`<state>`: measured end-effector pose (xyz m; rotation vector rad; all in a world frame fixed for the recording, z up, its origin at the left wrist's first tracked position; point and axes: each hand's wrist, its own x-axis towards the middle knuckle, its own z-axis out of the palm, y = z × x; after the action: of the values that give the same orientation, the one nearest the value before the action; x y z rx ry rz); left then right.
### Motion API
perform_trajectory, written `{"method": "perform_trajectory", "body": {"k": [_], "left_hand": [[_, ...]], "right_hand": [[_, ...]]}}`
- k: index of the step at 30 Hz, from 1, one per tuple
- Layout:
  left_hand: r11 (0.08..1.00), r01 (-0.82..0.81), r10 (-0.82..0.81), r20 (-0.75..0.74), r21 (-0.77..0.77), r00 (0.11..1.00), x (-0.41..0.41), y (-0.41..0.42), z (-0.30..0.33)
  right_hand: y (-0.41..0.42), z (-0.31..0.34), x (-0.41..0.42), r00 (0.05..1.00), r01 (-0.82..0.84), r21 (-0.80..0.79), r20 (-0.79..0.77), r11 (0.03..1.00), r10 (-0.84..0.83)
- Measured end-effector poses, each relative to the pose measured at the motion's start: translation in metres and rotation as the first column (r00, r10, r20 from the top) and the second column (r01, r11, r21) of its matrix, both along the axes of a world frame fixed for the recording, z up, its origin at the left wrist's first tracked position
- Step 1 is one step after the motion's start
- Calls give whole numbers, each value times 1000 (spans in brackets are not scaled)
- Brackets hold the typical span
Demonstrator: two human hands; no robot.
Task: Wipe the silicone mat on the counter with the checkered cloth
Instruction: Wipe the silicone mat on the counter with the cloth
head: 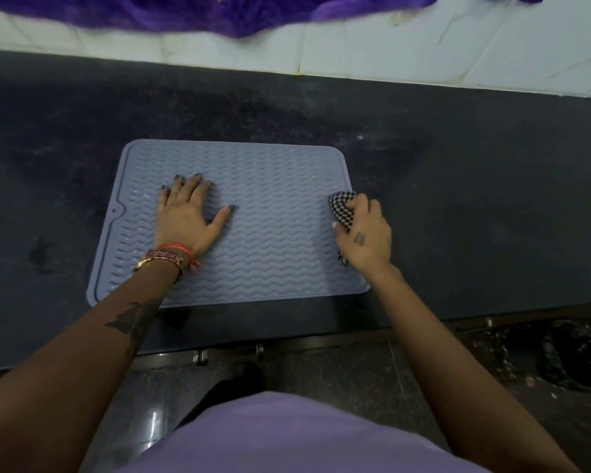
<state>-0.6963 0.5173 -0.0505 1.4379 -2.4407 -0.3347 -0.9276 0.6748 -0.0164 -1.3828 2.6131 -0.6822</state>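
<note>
At the mat's right edge, my right hand clenches the checkered cloth. My left hand lies flat, released, on the silicone mat.

Left hand lies flat on the mat's left-centre, blocking that patch. Mat centre and top are open. Dark counter at frame right, left and top is bare.

Lilac shirt; gold watch, orange thread.

Head-worn view looks steeply down, close over the counter.
</note>
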Motion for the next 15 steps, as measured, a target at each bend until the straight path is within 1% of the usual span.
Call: {"method": "perform_trajectory", "body": {"k": [1,2,3,4,5,6,7,8,9,11,13,14,15], "left_hand": [[1000,1,-1,-4,1,1000,0,0,0],[1000,1,-1,-8,4,1000,0,0,1],[1000,2,-2,-10,6,1000,0,0,1],[1000,3,-3,-8,6,1000,1,0,0],[1000,4,-4,-7,6,1000,1,0,0],[1000,4,-4,-7,6,1000,1,0,0],[1000,5,-5,-6,5,1000,1,0,0],[1000,7,-7,-6,1,1000,1,0,-1],[1000,7,-7,-7,-6,1000,1,0,-1],[1000,6,-6,-9,-12,1000,1,0,-2],[1000,5,-5,-5,-9,1000,2,0,-3],[1000,6,-6,-4,-10,1000,2,0,-3],[1000,7,-7,-3,-8,1000,2,-1,-2]], "right_hand": [[-2,3,-4,992,-8,-15,123,1000,10],[-2,8,-8,949,17,-39,315,999,-4],[0,15,-14,858,85,-73,512,994,-36],[3,19,-20,776,179,-115,627,977,-68],[9,24,-25,761,258,-144,640,956,-109],[16,27,-28,809,300,-153,564,942,-166],[25,29,-29,864,316,-137,450,939,-226],[34,28,-28,906,304,-99,336,948,-256],[44,26,-21,935,268,-55,257,962,-246],[59,15,6,980,154,6,127,988,-154],[63,4,35,995,91,-1,-36,996,-91],[59,3,46,993,78,-24,-87,997,-80],[53,3,53,993,62,-39,-101,997,-66]]}}
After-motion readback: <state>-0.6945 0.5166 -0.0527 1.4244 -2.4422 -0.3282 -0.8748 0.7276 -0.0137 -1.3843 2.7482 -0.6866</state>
